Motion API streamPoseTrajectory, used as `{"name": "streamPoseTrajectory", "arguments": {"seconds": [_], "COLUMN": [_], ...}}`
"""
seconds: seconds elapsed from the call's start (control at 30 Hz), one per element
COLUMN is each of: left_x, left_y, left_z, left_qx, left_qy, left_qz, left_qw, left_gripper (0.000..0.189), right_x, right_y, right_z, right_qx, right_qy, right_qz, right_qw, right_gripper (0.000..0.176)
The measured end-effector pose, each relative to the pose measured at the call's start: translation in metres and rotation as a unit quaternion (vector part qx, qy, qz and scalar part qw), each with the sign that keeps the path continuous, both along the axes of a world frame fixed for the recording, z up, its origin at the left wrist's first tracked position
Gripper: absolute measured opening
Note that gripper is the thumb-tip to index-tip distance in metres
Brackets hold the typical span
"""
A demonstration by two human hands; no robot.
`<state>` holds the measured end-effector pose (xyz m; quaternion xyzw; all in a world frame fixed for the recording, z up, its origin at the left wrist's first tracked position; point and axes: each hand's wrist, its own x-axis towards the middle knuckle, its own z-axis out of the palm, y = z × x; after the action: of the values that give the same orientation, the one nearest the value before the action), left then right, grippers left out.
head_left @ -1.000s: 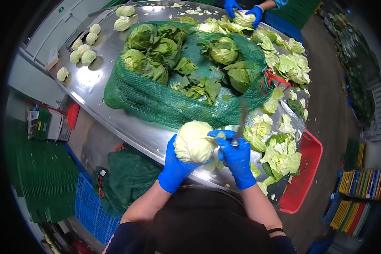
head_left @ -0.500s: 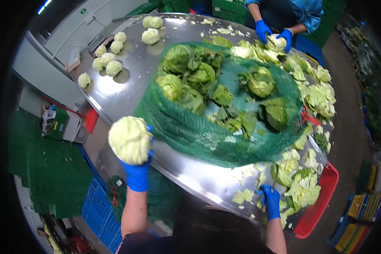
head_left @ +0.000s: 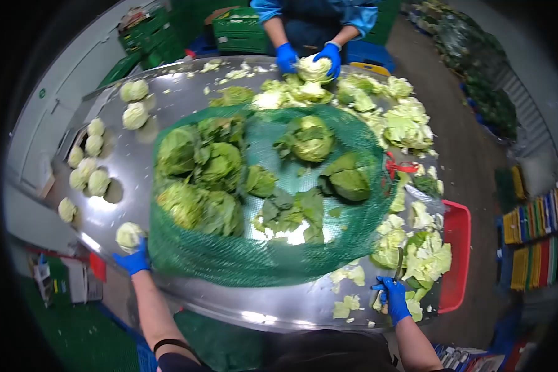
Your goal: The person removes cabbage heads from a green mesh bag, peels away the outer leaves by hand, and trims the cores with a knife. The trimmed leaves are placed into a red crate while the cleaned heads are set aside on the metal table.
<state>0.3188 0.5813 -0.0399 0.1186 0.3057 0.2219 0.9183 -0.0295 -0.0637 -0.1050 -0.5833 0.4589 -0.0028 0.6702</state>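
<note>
My left hand (head_left: 134, 257), in a blue glove, cradles a trimmed pale cabbage (head_left: 129, 237) over the table's left front part, thumb out to one side and fingers along the other. My gloved right hand (head_left: 393, 299) is closed around a knife (head_left: 399, 261), its narrow dark blade pointing away from me among loose cabbage leaves (head_left: 426, 260). Between my hands lies a green mesh bag (head_left: 273, 263), spread open. Untrimmed cabbages with dark outer leaves (head_left: 214, 164) fill its left side, and a single leafy cabbage (head_left: 313, 139) sits farther right in it.
Several trimmed cabbages (head_left: 98, 183) stand along the left of the metal table (head_left: 186, 80). Across it, a co-worker's blue-gloved hands (head_left: 328, 59) hold another cabbage (head_left: 314, 69). Leaf scraps (head_left: 409, 124) line the right edge, with a red tub (head_left: 456, 254) beside it.
My left hand has carried the trimmed cabbage forward and left, over the table. My right hand stays low among the leaves, with the knife. The view has swung left-to-right across the table.
</note>
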Motion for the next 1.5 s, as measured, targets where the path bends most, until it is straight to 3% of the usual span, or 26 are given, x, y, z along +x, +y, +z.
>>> {"name": "streamPoseTrajectory", "arguments": {"seconds": [0.07, 0.1, 0.13, 0.17, 0.23, 0.3, 0.4, 0.43, 0.5, 0.57, 0.63, 0.67, 0.73, 0.83, 0.9, 0.97, 1.0, 1.03, 1.1, 1.13, 1.17, 1.23, 1.27, 1.3, 1.37, 1.5], "left_x": [0.032, 0.048, 0.063, 0.086, 0.097, 0.096, 0.062, 0.054, 0.034, 0.025, 0.028, 0.033, 0.044, 0.074, 0.075, 0.062, 0.081, 0.068, 0.033, 0.026, 0.021, -0.003, -0.009, -0.012, -0.014, -0.051], "left_y": [0.044, 0.051, 0.032, 0.054, -0.024, -0.095, -0.238, -0.279, -0.354, -0.418, -0.464, -0.484, -0.524, -0.567, -0.580, -0.584, -0.583, -0.576, -0.552, -0.545, -0.536, -0.529, -0.520, -0.509, -0.486, -0.456], "left_z": [-0.013, 0.000, 0.019, 0.012, 0.080, 0.098, 0.125, 0.132, 0.125, 0.103, 0.069, 0.054, 0.037, 0.034, 0.023, 0.028, -0.011, -0.008, -0.003, -0.012, -0.019, -0.007, -0.007, -0.008, -0.011, 0.017], "left_qx": [-0.012, -0.023, 0.098, 0.149, 0.205, 0.409, 0.538, 0.580, 0.578, 0.629, 0.742, 0.744, 0.801, 0.776, 0.759, 0.678, 0.614, 0.616, 0.636, 0.575, 0.581, 0.415, 0.364, 0.368, 0.118, 0.113], "left_qy": [-0.116, -0.094, -0.076, -0.113, -0.125, -0.220, -0.237, -0.216, -0.193, -0.193, -0.225, -0.227, -0.266, -0.248, -0.292, -0.252, -0.294, -0.290, -0.209, -0.190, -0.188, -0.108, -0.099, -0.100, -0.068, -0.093], "left_qz": [-0.005, 0.021, 0.063, -0.006, -0.133, -0.291, -0.456, -0.509, -0.576, -0.612, -0.555, -0.555, -0.482, -0.556, -0.556, -0.608, -0.636, -0.637, -0.544, -0.539, -0.537, -0.507, -0.521, -0.517, -0.598, -0.575], "left_qw": [0.993, 0.995, 0.990, 0.982, 0.962, 0.837, 0.668, 0.598, 0.545, 0.438, 0.302, 0.293, 0.234, 0.161, 0.173, 0.328, 0.364, 0.361, 0.506, 0.585, 0.582, 0.748, 0.765, 0.766, 0.789, 0.805], "left_gripper": [0.080, 0.084, 0.089, 0.077, 0.060, 0.048, 0.041, 0.039, 0.043, 0.057, 0.075, 0.075, 0.096, 0.100, 0.102, 0.098, 0.097, 0.097, 0.096, 0.091, 0.091, 0.085, 0.072, 0.072, 0.061, 0.056], "right_x": [-0.005, -0.011, -0.012, -0.014, -0.030, -0.038, -0.004, -0.006, 0.005, 0.003, 0.006, 0.005, 0.006, 0.003, 0.003, 0.003, 0.003, 0.001, 0.005, 0.006, 0.005, 0.005, 0.005, 0.006, 0.006, 0.002], "right_y": [-0.013, -0.028, -0.040, -0.054, -0.096, -0.124, -0.119, -0.127, -0.107, -0.104, -0.096, -0.095, -0.095, -0.096, -0.095, -0.093, -0.092, -0.091, -0.093, -0.091, -0.092, -0.092, -0.092, -0.091, -0.090, -0.092], "right_z": [-0.004, -0.009, -0.004, 0.003, -0.014, -0.028, 0.008, -0.007, -0.004, -0.017, -0.018, -0.021, -0.023, -0.029, -0.035, -0.031, -0.025, -0.022, -0.018, -0.020, -0.022, -0.024, -0.025, -0.025, -0.020, -0.029], "right_qx": [-0.029, -0.050, -0.063, -0.097, -0.099, -0.257, -0.180, -0.114, -0.076, -0.090, -0.135, -0.129, -0.120, -0.106, -0.148, -0.138, -0.134, -0.128, -0.133, -0.126, -0.140, -0.151, -0.175, -0.199, -0.194, -0.179], "right_qy": [-0.007, -0.014, 0.003, 0.023, 0.011, 0.006, -0.044, -0.049, -0.034, -0.012, -0.031, -0.036, -0.029, -0.035, -0.021, -0.019, -0.019, -0.017, 0.001, -0.003, -0.012, -0.025, -0.036, -0.046, -0.045, -0.070], "right_qz": [-0.016, -0.017, -0.047, -0.067, -0.073, -0.114, -0.275, -0.269, -0.244, -0.210, -0.221, -0.223, -0.235, -0.243, -0.232, -0.234, -0.230, -0.228, -0.213, -0.213, -0.212, -0.208, -0.208, -0.209, -0.203, -0.196], "right_qw": [0.999, 0.998, 0.997, 0.993, 0.992, 0.960, 0.944, 0.955, 0.966, 0.974, 0.965, 0.966, 0.964, 0.964, 0.961, 0.962, 0.964, 0.965, 0.968, 0.969, 0.967, 0.966, 0.962, 0.956, 0.959, 0.962], "right_gripper": [0.027, 0.026, 0.024, 0.021, 0.018, 0.016, 0.020, 0.020, 0.020, 0.017, 0.019, 0.019, 0.019, 0.019, 0.020, 0.022, 0.023, 0.023, 0.024, 0.024, 0.024, 0.025, 0.025, 0.025, 0.026, 0.027]}}
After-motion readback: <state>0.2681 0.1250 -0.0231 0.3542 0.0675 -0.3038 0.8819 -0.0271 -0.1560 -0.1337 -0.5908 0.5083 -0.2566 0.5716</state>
